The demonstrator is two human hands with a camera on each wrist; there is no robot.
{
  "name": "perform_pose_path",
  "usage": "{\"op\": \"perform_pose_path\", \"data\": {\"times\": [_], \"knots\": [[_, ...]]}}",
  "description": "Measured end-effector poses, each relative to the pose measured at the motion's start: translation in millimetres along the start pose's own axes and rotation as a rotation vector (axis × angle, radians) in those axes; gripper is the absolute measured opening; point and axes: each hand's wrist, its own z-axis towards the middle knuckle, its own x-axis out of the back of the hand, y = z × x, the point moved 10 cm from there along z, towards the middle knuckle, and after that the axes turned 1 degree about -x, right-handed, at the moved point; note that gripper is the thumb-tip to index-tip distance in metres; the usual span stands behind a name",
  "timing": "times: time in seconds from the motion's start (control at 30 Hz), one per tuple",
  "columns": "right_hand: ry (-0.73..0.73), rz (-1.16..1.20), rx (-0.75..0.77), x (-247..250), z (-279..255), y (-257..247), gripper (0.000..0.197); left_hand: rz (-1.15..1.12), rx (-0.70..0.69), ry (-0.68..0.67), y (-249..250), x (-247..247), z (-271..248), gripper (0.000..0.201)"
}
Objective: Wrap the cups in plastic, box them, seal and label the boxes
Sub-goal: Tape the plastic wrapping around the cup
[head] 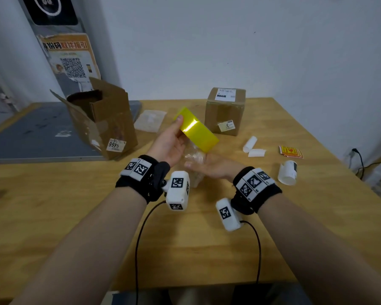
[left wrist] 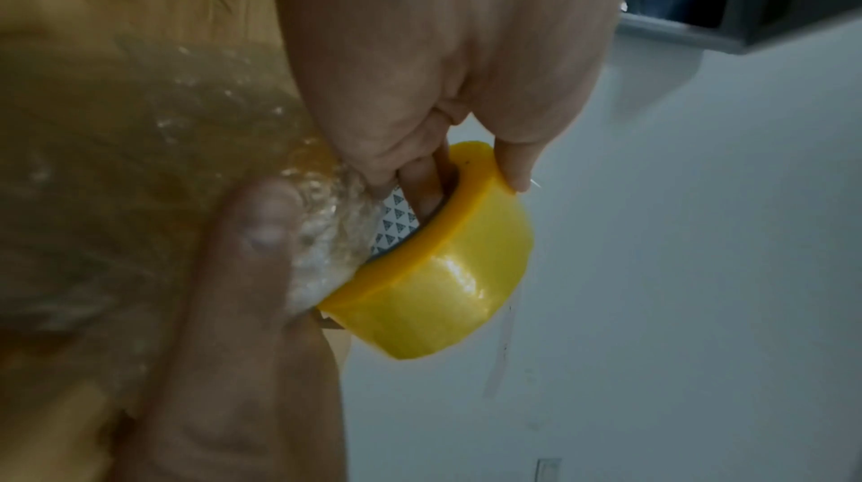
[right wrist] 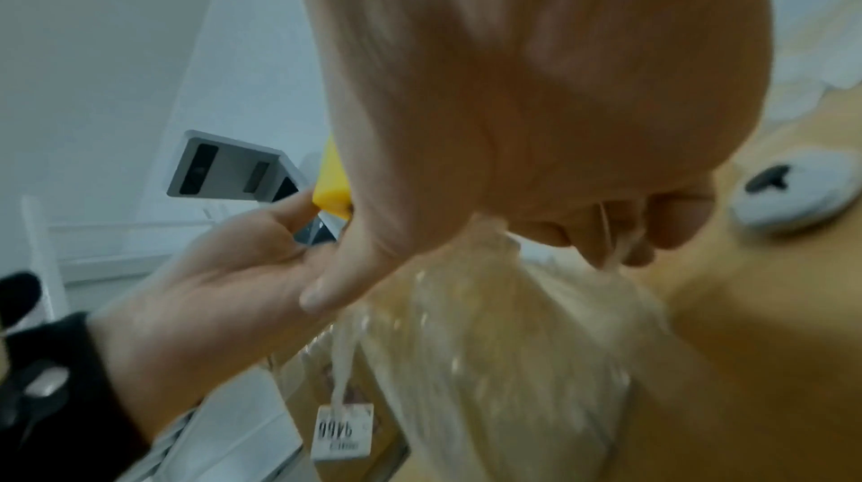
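My left hand (head: 178, 130) grips a yellow tape roll (head: 196, 131) above the table, thumb on its outer face. In the left wrist view my fingers (left wrist: 424, 176) go through the core of the tape roll (left wrist: 434, 283). My right hand (head: 199, 165) sits just below and right of it, holding a bunch of clear crumpled plastic wrap (head: 194, 158). The right wrist view shows the fingertips (right wrist: 606, 232) pinching the gathered plastic wrap (right wrist: 490, 324); what is inside is too blurred to tell. The two hands nearly touch.
An open cardboard box (head: 103, 122) leans at back left beside a grey panel (head: 42, 133). A sealed, labelled box (head: 226, 111) stands at the back. A flat plastic bag (head: 150, 119), white paper rolls (head: 251, 146), red-yellow stickers (head: 291, 151) and a tipped white cup (head: 287, 172) lie on the wooden table (head: 185, 249).
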Motion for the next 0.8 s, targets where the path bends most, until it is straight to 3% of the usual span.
{"op": "perform_pose_path", "data": {"times": [0.03,0.13,0.17,0.2,0.33,0.43,0.5,0.6,0.67,0.8], "knots": [[0.009,-0.036,-0.031,7.8,-2.0,6.6,0.035,0.03,-0.006,-0.011,-0.4,-2.4,0.1,0.023],[0.304,-0.059,-0.094,58.2,-12.0,13.0,0.111,0.082,-0.026,-0.043,0.2,-5.2,0.6,0.027],[0.371,-0.083,-0.072,69.0,-14.0,7.6,0.117,0.097,-0.025,-0.058,0.0,-6.3,0.7,0.029],[0.396,-0.118,-0.004,74.4,-13.6,-3.3,0.109,0.115,-0.024,-0.073,-0.4,-7.0,1.3,0.032],[0.352,-0.047,0.241,74.4,-15.4,-34.7,0.035,0.14,-0.04,-0.045,-3.1,-3.5,6.3,0.043],[0.406,0.003,0.28,82.3,-27.2,-42.2,0.012,0.122,-0.057,-0.005,-2.2,-2.2,7.8,0.052],[0.478,0.076,0.314,93.8,-43.1,-54.1,0.013,0.109,-0.048,0.031,-2.4,1.7,7.3,0.047],[0.599,0.216,0.336,120.2,-72.1,-67.6,0.037,0.086,-0.045,0.078,-2.1,7.7,6.6,0.03],[0.64,0.184,0.338,132.9,-87.3,-76.5,0.05,0.09,-0.066,0.075,-0.9,7.2,5.0,0.027],[0.549,-0.008,0.311,128.4,-88.3,-94.3,0.059,0.24,-0.12,-0.073,3.0,-11.1,-2.7,0.046]]}}
